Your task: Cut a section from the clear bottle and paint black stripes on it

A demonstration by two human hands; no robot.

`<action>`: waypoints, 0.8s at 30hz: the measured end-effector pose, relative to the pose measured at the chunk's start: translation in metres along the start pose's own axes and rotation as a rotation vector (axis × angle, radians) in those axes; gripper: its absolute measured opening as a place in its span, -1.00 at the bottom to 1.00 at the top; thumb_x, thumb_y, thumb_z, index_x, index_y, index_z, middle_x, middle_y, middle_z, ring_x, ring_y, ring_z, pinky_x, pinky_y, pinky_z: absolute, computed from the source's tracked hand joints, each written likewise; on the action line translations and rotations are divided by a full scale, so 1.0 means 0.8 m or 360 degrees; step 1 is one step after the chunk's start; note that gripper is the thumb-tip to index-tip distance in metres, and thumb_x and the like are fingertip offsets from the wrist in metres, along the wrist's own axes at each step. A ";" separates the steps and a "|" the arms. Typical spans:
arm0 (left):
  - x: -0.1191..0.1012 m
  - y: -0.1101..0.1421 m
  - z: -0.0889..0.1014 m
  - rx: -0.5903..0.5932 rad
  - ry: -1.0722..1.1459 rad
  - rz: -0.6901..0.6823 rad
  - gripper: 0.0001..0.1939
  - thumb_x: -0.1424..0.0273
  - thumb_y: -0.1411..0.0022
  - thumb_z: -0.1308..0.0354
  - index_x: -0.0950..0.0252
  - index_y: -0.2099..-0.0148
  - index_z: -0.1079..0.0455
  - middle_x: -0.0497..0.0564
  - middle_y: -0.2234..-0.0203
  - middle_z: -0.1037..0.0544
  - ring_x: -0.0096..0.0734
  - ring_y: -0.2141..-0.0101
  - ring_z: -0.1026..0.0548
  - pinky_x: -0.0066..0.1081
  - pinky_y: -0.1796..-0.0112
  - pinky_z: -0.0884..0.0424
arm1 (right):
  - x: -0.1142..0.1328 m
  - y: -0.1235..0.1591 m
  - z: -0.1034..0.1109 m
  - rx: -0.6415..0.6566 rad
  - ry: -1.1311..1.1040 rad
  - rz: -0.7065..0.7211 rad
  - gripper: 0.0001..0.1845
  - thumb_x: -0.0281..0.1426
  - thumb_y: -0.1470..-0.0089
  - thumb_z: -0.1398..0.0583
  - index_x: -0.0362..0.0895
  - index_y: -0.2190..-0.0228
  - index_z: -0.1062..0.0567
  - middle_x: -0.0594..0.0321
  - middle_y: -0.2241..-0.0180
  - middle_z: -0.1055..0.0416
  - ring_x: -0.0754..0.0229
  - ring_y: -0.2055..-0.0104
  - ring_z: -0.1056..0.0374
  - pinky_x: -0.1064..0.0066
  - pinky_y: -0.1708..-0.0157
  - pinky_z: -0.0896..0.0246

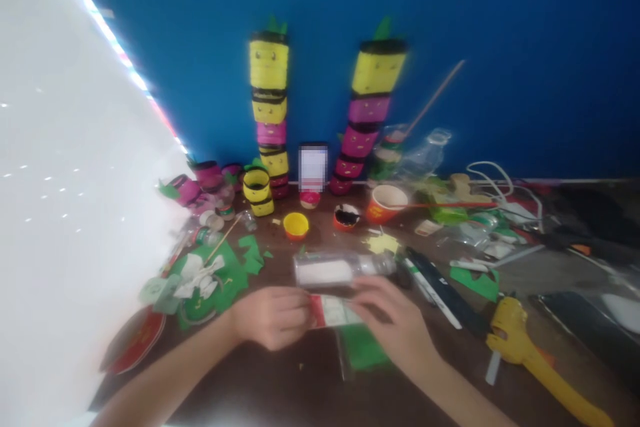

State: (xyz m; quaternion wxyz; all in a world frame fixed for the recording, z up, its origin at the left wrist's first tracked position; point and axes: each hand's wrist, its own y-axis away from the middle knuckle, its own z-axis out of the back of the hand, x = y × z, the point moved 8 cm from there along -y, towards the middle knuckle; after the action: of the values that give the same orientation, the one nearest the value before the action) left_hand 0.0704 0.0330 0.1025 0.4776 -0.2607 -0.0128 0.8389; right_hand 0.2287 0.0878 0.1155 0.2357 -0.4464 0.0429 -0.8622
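Beside the clear bottle [325, 271], left fingers [294, 310] pinch a red-and-white strip [333, 311] that could tear if right fingers [383, 293], grip unclear, tug unevenly.

Dark brown table [240, 383], bearing a capped clear bottle [345, 269], a yellow cup [296, 226], a yellow glue gun [530, 340] and green sheet scraps [226, 273].

Left hand [275, 317]: bare, rounded knuckles, below the base end of the clear bottle [325, 271]. Left forearm [185, 367]: uncovered, tapering toward the wrist. Right hand [393, 320]: bare, slender fingers, below the bottle's neck end. Right forearm [457, 387]: uncovered, likewise tapered. Fine skin detail: blurred.
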 end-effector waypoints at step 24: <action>0.039 -0.012 0.013 -0.0460 -0.0790 -0.0178 -0.88 0.46 -0.21 -0.08 0.36 0.32 -0.43 0.07 0.40 -0.51 -0.27 0.12 -0.50 -0.23 -0.05 -0.40 | -0.020 -0.042 -0.012 -0.0327 0.0585 0.0569 -0.87 -0.39 -0.13 -0.12 -0.08 0.42 -0.47 0.18 0.34 -0.47 0.11 0.22 -0.32 0.25 0.21 -0.16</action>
State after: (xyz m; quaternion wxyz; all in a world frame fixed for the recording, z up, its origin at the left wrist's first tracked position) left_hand 0.0607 0.0655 0.1009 0.4633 -0.1116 -0.2631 0.8388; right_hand 0.2168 0.1236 0.1074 0.3257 -0.2896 0.2504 -0.8645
